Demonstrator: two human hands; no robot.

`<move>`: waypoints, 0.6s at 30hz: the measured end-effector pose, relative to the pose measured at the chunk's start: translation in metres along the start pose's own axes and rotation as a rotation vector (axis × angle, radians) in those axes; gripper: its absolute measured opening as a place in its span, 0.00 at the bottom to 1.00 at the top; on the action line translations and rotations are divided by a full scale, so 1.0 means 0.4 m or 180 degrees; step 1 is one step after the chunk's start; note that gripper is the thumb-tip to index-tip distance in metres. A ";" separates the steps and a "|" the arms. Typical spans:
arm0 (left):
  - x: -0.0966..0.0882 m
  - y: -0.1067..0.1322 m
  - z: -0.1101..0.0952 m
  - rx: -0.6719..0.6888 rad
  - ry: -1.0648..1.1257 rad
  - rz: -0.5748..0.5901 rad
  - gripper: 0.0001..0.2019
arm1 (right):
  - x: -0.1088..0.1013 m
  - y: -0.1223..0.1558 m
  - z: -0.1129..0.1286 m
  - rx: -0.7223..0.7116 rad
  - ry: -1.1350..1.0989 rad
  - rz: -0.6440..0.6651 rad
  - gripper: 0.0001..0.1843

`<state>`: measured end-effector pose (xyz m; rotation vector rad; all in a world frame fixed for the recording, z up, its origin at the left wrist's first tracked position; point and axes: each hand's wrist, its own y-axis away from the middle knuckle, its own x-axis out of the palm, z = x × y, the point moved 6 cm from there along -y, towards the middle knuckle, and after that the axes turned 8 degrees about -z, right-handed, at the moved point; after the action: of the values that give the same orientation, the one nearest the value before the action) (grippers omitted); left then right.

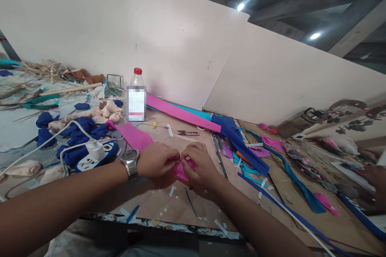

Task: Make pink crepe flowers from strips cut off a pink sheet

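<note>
A bright pink strip of thin, paper-like material (135, 137) runs across the work table and under my left hand (158, 158), which wears a metal watch at the wrist. My left fingers are closed in a pinch on its near end. Facing it, my right hand (202, 165) also pinches this pink end, thumb and fingertips nearly touching those of the left. Between the hands the material is bunched or folded; my fingers cover the exact fold. Small snippers (188, 133) lie just beyond my hands.
A red-capped bottle (138, 76) stands behind a lit phone (136, 103). At left are a power strip (96, 156) with cables, blue bundles (81, 130) and green-handled pliers (42, 101). Blue strips (238, 140) lie right. Another person's hand (372, 176) is at far right.
</note>
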<state>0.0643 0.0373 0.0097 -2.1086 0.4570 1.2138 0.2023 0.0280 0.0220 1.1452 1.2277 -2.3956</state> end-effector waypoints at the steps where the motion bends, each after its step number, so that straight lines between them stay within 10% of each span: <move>1: -0.001 0.000 -0.001 0.0004 -0.0010 -0.0010 0.09 | 0.002 0.001 -0.001 0.0011 0.0012 0.0031 0.03; 18: -0.004 -0.004 0.024 -0.0248 0.0078 0.0093 0.12 | -0.002 -0.004 -0.024 0.0270 0.0141 0.0105 0.04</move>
<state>0.0582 0.0451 0.0083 -2.1918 0.4598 1.2420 0.2073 0.0363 0.0202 1.2395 1.1209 -2.4314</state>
